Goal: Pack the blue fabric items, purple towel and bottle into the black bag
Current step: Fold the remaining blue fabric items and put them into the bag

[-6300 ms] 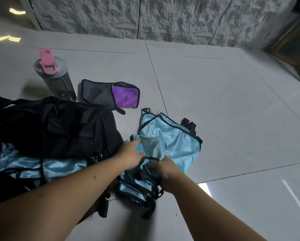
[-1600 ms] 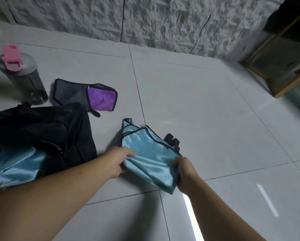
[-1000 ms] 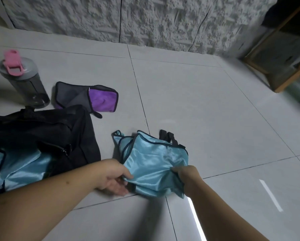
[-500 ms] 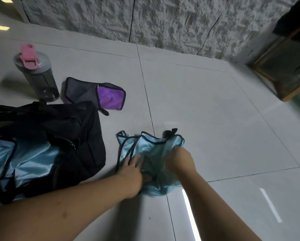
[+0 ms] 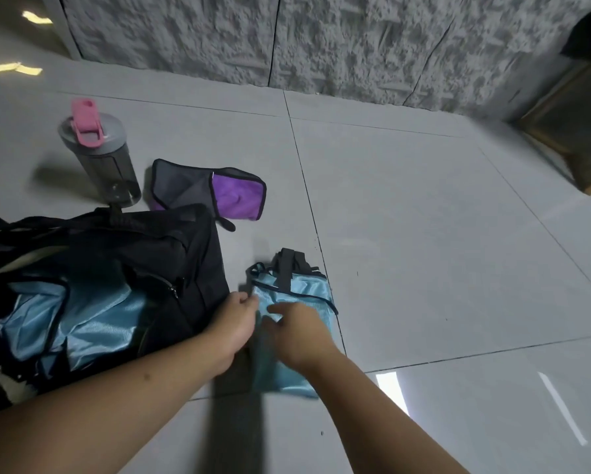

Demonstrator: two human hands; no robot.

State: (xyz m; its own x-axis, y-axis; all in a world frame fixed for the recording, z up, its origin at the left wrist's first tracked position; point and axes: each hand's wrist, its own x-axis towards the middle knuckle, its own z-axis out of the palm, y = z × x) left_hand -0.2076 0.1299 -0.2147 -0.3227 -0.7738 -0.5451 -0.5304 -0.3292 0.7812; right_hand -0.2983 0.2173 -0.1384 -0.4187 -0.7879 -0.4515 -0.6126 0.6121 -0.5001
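A folded blue fabric item [image 5: 296, 292] with dark trim and black straps lies on the floor tiles just right of the black bag [image 5: 123, 248]. My left hand [image 5: 234, 323] pinches its left edge. My right hand [image 5: 296, 331] presses flat on its middle. Another blue fabric item [image 5: 82, 323] lies inside the open black bag. The purple towel [image 5: 236, 198], in a grey and black pouch, lies beyond the bag. The grey bottle [image 5: 102, 159] with a pink lid stands upright to its left.
A rough grey wall [image 5: 321, 39] runs along the far side. A wooden-framed piece of furniture [image 5: 574, 131] stands at the right. Grey floor tiles [image 5: 441, 251] stretch to the right of the folded item.
The blue fabric item has been folded into a narrower, compact shape on the floor. Both hands have shifted from gripping its edges to pressing and pinching it flat.
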